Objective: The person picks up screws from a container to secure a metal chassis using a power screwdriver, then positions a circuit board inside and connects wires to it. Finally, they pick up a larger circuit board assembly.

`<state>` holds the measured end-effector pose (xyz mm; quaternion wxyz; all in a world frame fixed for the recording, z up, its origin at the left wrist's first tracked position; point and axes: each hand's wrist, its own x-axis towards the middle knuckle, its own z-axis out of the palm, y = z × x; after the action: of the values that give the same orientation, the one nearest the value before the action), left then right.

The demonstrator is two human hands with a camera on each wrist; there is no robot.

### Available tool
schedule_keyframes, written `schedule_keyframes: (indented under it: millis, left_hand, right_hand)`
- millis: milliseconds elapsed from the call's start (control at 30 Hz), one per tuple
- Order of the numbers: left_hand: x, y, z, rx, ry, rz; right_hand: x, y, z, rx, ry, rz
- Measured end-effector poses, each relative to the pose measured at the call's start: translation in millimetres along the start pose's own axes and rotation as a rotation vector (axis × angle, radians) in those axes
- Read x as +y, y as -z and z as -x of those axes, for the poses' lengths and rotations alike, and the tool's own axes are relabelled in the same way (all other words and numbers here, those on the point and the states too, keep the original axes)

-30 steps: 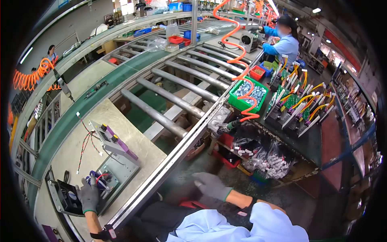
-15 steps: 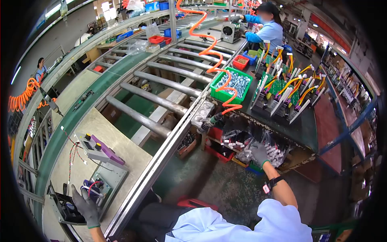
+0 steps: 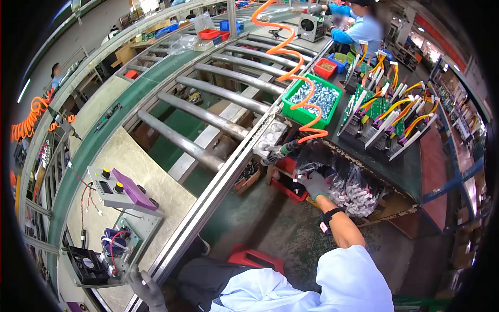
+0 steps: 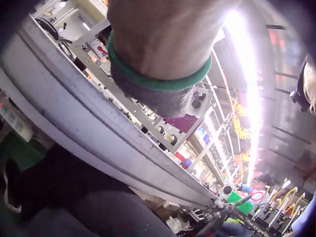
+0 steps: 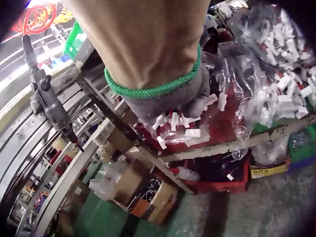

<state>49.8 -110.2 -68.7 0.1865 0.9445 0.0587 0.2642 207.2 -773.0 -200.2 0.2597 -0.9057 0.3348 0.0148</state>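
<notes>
My gloved left hand (image 3: 146, 290) is at the near edge of the bench, its fingers loose and nothing in them. Beside it stands an opened device: a black fan (image 3: 88, 262), a circuit board with a red wire, and a grey-and-purple control panel (image 3: 120, 191) with yellow-topped knobs. My gloved right hand (image 3: 314, 185) reaches into a low shelf among white plug connectors (image 5: 192, 132) and clear plastic bags (image 3: 358, 192). Several connectors show right at the glove in the right wrist view; its fingertips are hidden, and I cannot tell whether they grip any.
A metal rail (image 3: 208, 208) runs between bench and shelf, with rollers (image 3: 179, 140) beyond. A green bin (image 3: 312, 101) of small metal parts stands above the shelf, beside upright circuit boards (image 3: 387, 117). An orange coiled hose (image 3: 299, 57) hangs in front. Another person (image 3: 358, 31) works farther back.
My right hand has gone from over the floor to the shelf and then shifted left among the bags. The left hand has drawn back from the fan to the bench edge.
</notes>
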Motion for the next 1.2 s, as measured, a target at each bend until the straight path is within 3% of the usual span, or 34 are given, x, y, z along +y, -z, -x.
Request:
schedule_keyframes:
  millis: [33,233,333,367,433,500,567,633,700,733,800,833,867,933,967,1033,1200]
  left_hand:
    - [10,-3,1,-0.002,0.028,0.110]
    - [8,-17,5,-0.075,0.052,0.069]
    - [9,-20,4,-0.046,0.059,0.065]
    - [8,-21,4,-0.037,0.046,0.049]
    - [6,-21,4,-0.042,0.041,0.039]
    - [5,-21,4,-0.039,0.034,0.039]
    - [5,-21,4,-0.029,0.026,0.050]
    - [7,-22,3,-0.022,0.038,0.078]
    - [9,-19,3,-0.029,0.068,0.118]
    - [8,-18,3,-0.031,0.054,0.120]
    - [3,-21,5,-0.017,0.038,0.118]
    - [5,-20,4,-0.013,0.053,0.132]
    - [4,-19,2,0.008,-0.014,0.065]
    - [10,-14,-6,-0.004,-0.071,0.045]
    - [6,-17,-4,0.039,-0.070,0.027]
    - [12,-9,-9,0.061,-0.049,0.068]
    - [-1,-6,-5,0.106,-0.006,0.143]
  right_hand:
    - [4,-14,-10,0.013,-0.015,0.087]
    - [45,-52,-56,0.107,-0.052,0.177]
    - [79,-70,-85,0.263,0.058,-0.004]
    - [78,-71,-86,0.331,0.072,-0.125]
    - [67,-50,-68,0.241,-0.192,-1.034]
    - [31,-20,-37,0.292,-0.270,-1.278]
    - [49,-29,-37,0.358,-0.232,-1.227]
    - [97,-60,-58,0.463,-0.068,-0.851]
    - [93,-47,-26,0.463,-0.030,-0.531]
    - [80,-33,-4,0.426,-0.054,-0.392]
    - [64,-31,31,0.658,0.195,-0.359]
    - [58,-25,48,0.673,0.168,-0.310]
    - [33,3,80,0.562,0.171,-0.339]
    - [25,18,91,0.786,0.401,-0.157]
    - [-8,38,113,0.656,0.280,-0.451]
    - [-50,84,133,0.697,0.587,-0.381]
    - [-194,140,177,0.452,0.648,-1.016]
